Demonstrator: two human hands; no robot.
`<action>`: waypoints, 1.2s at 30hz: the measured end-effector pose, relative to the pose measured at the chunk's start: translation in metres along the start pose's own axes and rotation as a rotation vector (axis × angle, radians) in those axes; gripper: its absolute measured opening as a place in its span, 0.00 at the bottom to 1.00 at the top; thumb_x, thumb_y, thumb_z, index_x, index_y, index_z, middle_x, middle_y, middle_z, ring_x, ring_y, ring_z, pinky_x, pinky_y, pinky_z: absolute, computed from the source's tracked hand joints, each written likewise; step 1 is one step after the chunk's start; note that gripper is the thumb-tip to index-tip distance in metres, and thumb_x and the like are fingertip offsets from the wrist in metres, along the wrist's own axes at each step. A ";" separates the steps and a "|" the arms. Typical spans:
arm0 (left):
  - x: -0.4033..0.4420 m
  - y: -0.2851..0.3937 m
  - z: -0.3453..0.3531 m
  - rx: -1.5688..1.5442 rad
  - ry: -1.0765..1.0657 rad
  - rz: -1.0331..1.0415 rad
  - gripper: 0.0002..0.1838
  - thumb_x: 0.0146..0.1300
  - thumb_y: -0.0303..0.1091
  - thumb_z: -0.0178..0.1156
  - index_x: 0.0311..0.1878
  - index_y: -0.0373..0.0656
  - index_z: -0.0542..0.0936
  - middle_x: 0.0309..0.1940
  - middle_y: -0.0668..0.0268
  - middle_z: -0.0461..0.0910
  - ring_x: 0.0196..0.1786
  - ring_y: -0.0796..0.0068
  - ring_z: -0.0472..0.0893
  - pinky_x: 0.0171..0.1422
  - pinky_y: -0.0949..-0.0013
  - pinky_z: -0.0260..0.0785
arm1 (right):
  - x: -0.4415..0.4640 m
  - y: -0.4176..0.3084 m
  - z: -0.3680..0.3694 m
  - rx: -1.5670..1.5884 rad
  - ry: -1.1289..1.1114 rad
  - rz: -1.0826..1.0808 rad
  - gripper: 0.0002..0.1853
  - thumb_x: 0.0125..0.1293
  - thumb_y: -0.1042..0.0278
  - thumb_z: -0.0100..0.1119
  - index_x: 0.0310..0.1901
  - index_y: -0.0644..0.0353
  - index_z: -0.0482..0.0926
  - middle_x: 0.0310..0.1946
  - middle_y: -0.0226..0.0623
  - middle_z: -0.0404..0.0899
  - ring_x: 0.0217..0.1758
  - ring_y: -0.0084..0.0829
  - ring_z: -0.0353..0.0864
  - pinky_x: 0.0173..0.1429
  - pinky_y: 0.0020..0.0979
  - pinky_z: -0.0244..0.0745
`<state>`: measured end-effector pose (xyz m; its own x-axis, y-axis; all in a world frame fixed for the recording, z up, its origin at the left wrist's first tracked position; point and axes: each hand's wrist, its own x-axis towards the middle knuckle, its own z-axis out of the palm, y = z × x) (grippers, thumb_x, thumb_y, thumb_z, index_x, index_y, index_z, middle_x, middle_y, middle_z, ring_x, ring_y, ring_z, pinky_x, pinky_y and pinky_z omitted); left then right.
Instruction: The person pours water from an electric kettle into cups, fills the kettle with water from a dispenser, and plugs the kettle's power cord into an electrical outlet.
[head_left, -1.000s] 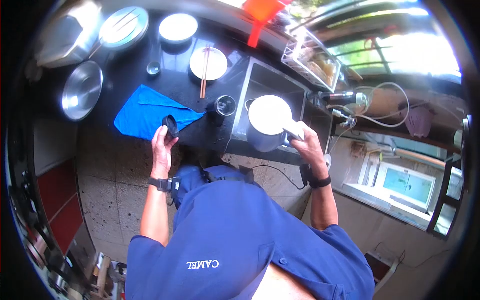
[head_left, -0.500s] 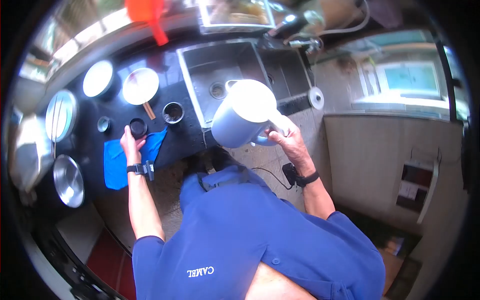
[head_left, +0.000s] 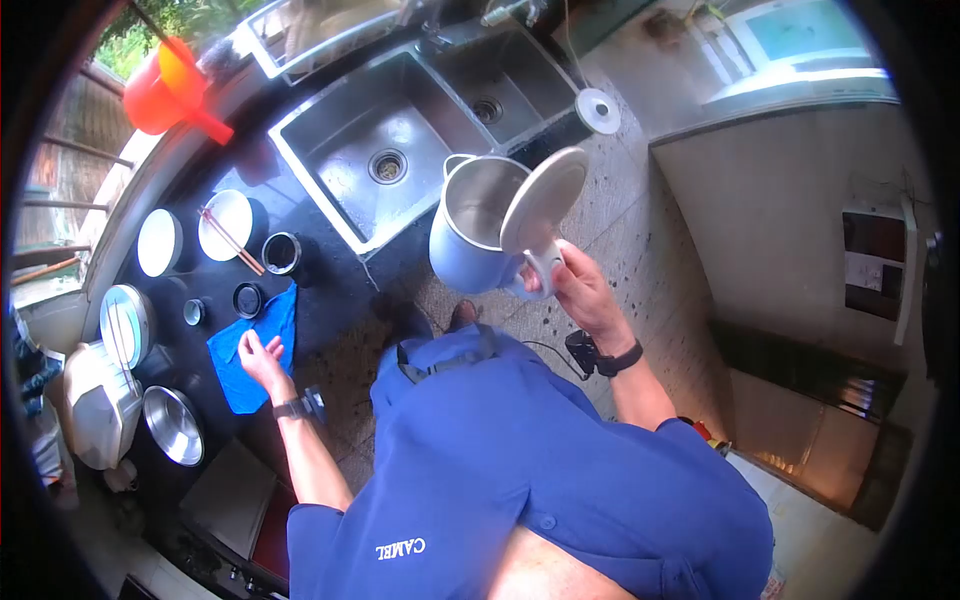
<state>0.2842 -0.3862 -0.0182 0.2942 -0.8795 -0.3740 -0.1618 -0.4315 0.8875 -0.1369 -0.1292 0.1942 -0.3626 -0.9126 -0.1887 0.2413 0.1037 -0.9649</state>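
My right hand [head_left: 592, 298] grips the handle of a pale blue electric kettle [head_left: 468, 256]. Its white lid [head_left: 546, 200] stands raised, and the steel inside shows. The kettle is held in the air near the sink's front edge. Over a blue cloth [head_left: 237, 378] at the counter's edge, my left hand [head_left: 262, 360] has its fingers loosely apart and holds nothing. Just beyond that hand stands a small black cup [head_left: 248, 300]. Near it are a small glass cup [head_left: 195, 312] and a dark-rimmed cup [head_left: 281, 254] with dark contents.
A double steel sink [head_left: 345, 225] is set into the dark counter. Left of it stand a bowl with chopsticks [head_left: 225, 222], a white bowl [head_left: 160, 243], another bowl [head_left: 126, 325] with chopsticks across it and a steel basin [head_left: 173, 426]. A red dipper [head_left: 165, 90] is by the window.
The kettle's lid has swung up from closed to open. My left hand has come away from the black cup, back over the blue cloth. The camera view has turned.
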 end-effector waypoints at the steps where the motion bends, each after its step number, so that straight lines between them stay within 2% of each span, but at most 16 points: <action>1: -0.012 -0.009 -0.004 0.003 -0.025 0.007 0.22 0.72 0.47 0.56 0.57 0.38 0.74 0.43 0.61 0.80 0.31 0.69 0.85 0.26 0.76 0.75 | -0.009 -0.004 -0.006 0.011 0.009 0.003 0.24 0.74 0.46 0.51 0.51 0.63 0.73 0.37 0.31 0.77 0.41 0.21 0.75 0.46 0.26 0.69; 5: -0.081 -0.034 -0.005 0.023 -0.010 -0.129 0.19 0.70 0.43 0.59 0.55 0.40 0.75 0.43 0.61 0.80 0.31 0.69 0.85 0.25 0.76 0.75 | -0.051 -0.030 -0.033 0.016 0.085 0.000 0.36 0.63 0.34 0.60 0.53 0.64 0.73 0.37 0.31 0.76 0.39 0.19 0.74 0.43 0.24 0.69; 8: -0.120 -0.055 -0.002 0.064 -0.027 -0.168 0.16 0.69 0.40 0.59 0.54 0.41 0.75 0.43 0.62 0.80 0.30 0.68 0.84 0.26 0.75 0.76 | -0.074 -0.025 -0.051 0.058 0.445 -0.315 0.49 0.49 0.29 0.70 0.56 0.70 0.71 0.38 0.30 0.78 0.34 0.18 0.76 0.35 0.19 0.70; 11: -0.146 -0.067 0.002 0.077 -0.051 -0.209 0.18 0.69 0.40 0.59 0.56 0.39 0.73 0.45 0.61 0.78 0.31 0.67 0.84 0.27 0.74 0.76 | -0.106 -0.007 -0.089 -0.259 0.692 -0.223 0.39 0.54 0.36 0.70 0.52 0.67 0.75 0.38 0.32 0.80 0.37 0.22 0.81 0.40 0.22 0.76; 13: -0.161 -0.071 0.007 0.086 -0.076 -0.216 0.18 0.69 0.39 0.59 0.56 0.39 0.73 0.44 0.61 0.78 0.31 0.67 0.84 0.27 0.74 0.76 | -0.117 -0.003 -0.112 -0.577 0.678 -0.509 0.33 0.63 0.35 0.57 0.34 0.67 0.78 0.25 0.31 0.78 0.28 0.20 0.77 0.30 0.23 0.68; 15: -0.174 -0.074 0.011 0.093 -0.106 -0.219 0.18 0.69 0.39 0.60 0.56 0.40 0.73 0.44 0.61 0.78 0.31 0.67 0.84 0.27 0.74 0.76 | -0.126 -0.032 -0.109 -0.255 0.601 -0.447 0.34 0.66 0.34 0.49 0.26 0.65 0.76 0.18 0.29 0.73 0.23 0.19 0.71 0.26 0.25 0.60; 21: -0.203 -0.071 0.044 0.191 -0.245 -0.205 0.18 0.67 0.40 0.60 0.54 0.40 0.74 0.44 0.62 0.79 0.32 0.67 0.84 0.28 0.75 0.76 | -0.172 -0.021 -0.156 -0.272 0.652 -0.537 0.28 0.67 0.43 0.50 0.24 0.64 0.73 0.17 0.31 0.68 0.21 0.24 0.67 0.25 0.31 0.55; 23: -0.201 -0.075 0.052 0.120 -0.507 -0.172 0.19 0.66 0.44 0.61 0.52 0.41 0.76 0.43 0.63 0.79 0.32 0.70 0.83 0.28 0.76 0.74 | -0.199 -0.016 -0.175 -0.510 0.639 -0.371 0.39 0.62 0.28 0.55 0.40 0.70 0.80 0.23 0.30 0.80 0.23 0.19 0.77 0.24 0.21 0.67; 24: -0.193 -0.082 0.055 0.160 -0.633 -0.115 0.18 0.66 0.45 0.62 0.50 0.42 0.76 0.40 0.64 0.79 0.32 0.72 0.82 0.29 0.76 0.74 | -0.193 -0.025 -0.162 -0.262 0.672 -0.495 0.38 0.64 0.28 0.53 0.35 0.68 0.80 0.20 0.27 0.76 0.21 0.17 0.74 0.22 0.21 0.61; 26: -0.200 -0.074 0.089 0.248 -0.848 -0.090 0.15 0.64 0.45 0.62 0.43 0.43 0.76 0.33 0.68 0.77 0.31 0.76 0.80 0.29 0.76 0.71 | -0.210 -0.012 -0.170 -0.420 0.811 -0.385 0.33 0.69 0.34 0.51 0.32 0.65 0.80 0.18 0.26 0.74 0.20 0.15 0.69 0.22 0.21 0.61; 27: -0.192 -0.085 0.101 0.323 -0.963 0.148 0.14 0.63 0.44 0.62 0.41 0.44 0.76 0.31 0.69 0.76 0.28 0.77 0.78 0.28 0.76 0.68 | -0.216 -0.013 -0.167 -0.318 0.859 -0.381 0.31 0.68 0.36 0.54 0.32 0.64 0.81 0.18 0.27 0.75 0.20 0.16 0.70 0.23 0.22 0.62; 28: -0.176 -0.097 0.115 0.223 -1.013 -0.214 0.15 0.62 0.45 0.61 0.42 0.42 0.76 0.33 0.68 0.76 0.30 0.75 0.78 0.29 0.77 0.67 | -0.224 -0.010 -0.162 -0.208 0.894 -0.386 0.29 0.68 0.38 0.56 0.32 0.64 0.81 0.19 0.27 0.75 0.21 0.17 0.71 0.23 0.23 0.63; 29: -0.168 -0.103 0.123 0.490 -1.156 0.186 0.16 0.62 0.46 0.60 0.42 0.42 0.76 0.35 0.67 0.76 0.33 0.72 0.78 0.33 0.76 0.68 | -0.235 -0.006 -0.155 -0.218 1.019 -0.412 0.29 0.68 0.38 0.56 0.32 0.64 0.81 0.19 0.27 0.75 0.21 0.17 0.71 0.23 0.23 0.63; 33: -0.162 -0.089 0.190 0.772 -1.415 0.311 0.12 0.62 0.37 0.60 0.44 0.41 0.76 0.39 0.65 0.78 0.38 0.64 0.80 0.39 0.63 0.73 | -0.283 0.011 -0.112 -0.462 1.369 -0.260 0.23 0.62 0.46 0.64 0.31 0.64 0.81 0.20 0.33 0.78 0.23 0.22 0.76 0.27 0.28 0.67; 35: -0.138 -0.083 0.229 0.962 -1.855 0.732 0.11 0.62 0.33 0.60 0.43 0.36 0.75 0.33 0.62 0.78 0.37 0.62 0.80 0.42 0.61 0.76 | -0.307 0.020 -0.085 -0.405 1.507 -0.148 0.21 0.60 0.48 0.66 0.31 0.64 0.81 0.20 0.36 0.79 0.24 0.24 0.77 0.28 0.29 0.69; 36: -0.142 -0.094 0.250 0.333 -1.786 1.593 0.09 0.59 0.31 0.62 0.37 0.35 0.76 0.25 0.63 0.77 0.32 0.63 0.78 0.40 0.63 0.75 | -0.318 0.024 -0.072 -0.387 1.574 -0.121 0.20 0.59 0.50 0.66 0.31 0.64 0.81 0.20 0.38 0.78 0.24 0.24 0.77 0.29 0.30 0.69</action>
<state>0.0221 -0.2709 -0.1158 -0.8641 0.3865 0.3224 0.5014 0.6049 0.6186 -0.0804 0.1922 0.2180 -0.9321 0.3372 0.1322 0.0040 0.3746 -0.9272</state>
